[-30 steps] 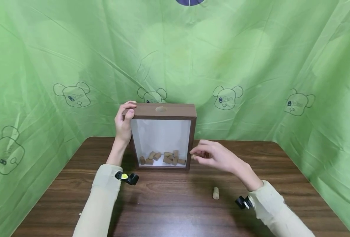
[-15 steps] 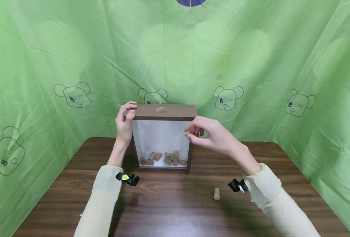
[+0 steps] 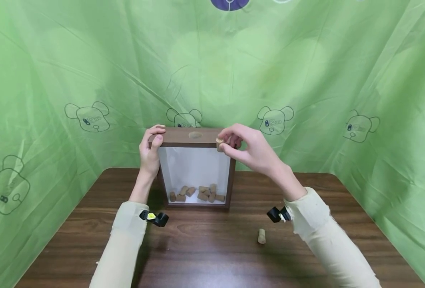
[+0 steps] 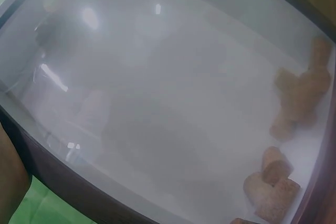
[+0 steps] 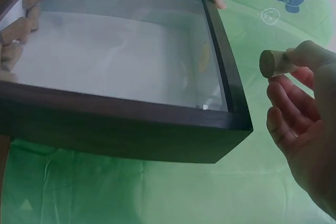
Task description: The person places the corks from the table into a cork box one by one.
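Observation:
A brown wooden shadow box (image 3: 176,137) with a clear front stands upright on the table, a round hole (image 3: 195,135) in its top. My left hand (image 3: 150,150) grips its upper left corner, thumb at the front and fingers over the top. Between thumb and fingertips my right hand (image 3: 250,148) pinches a cork (image 3: 219,145) near the box's top right corner; in the right wrist view this cork (image 5: 275,63) is apart from the box. Several corks (image 3: 203,195) lie on the floor inside, behind the clear front.
One loose cork (image 3: 261,236) stands or lies on the dark wooden table (image 3: 198,248), to the front right of the box. A green curtain (image 3: 306,72) with bear-head drawings surrounds the table at the back and sides.
My right hand has risen with the pinched cork from beside the box's lower right side to its top right corner. My left hand keeps its grip, and the box stays put.

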The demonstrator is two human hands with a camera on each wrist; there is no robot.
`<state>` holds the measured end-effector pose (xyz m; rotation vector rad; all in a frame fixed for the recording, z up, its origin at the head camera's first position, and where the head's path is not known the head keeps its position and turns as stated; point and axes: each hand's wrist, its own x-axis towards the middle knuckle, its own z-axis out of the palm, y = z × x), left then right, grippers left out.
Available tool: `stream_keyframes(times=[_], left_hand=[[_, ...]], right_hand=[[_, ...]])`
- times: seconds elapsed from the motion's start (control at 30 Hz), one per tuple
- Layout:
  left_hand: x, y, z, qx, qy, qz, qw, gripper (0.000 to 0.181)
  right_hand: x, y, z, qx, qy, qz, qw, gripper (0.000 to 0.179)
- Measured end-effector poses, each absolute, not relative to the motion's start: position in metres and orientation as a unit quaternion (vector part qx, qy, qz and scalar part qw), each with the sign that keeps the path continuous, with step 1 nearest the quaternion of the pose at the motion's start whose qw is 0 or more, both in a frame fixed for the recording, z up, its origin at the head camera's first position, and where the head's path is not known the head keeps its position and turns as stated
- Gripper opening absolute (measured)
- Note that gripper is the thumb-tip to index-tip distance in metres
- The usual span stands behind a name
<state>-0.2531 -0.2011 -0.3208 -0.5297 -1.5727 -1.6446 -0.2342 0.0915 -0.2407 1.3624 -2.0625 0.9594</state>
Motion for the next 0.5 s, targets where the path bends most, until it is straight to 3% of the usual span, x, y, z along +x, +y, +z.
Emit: stream_keyframes(times=[0.5], left_hand=[[-0.28,-0.211,-0.34,-0.21,-0.604,-0.659,0.396,0.036]], right_hand=[[-0.249,0.062,-0.225,0.458,-0.767,0.385,0.232,0.017]])
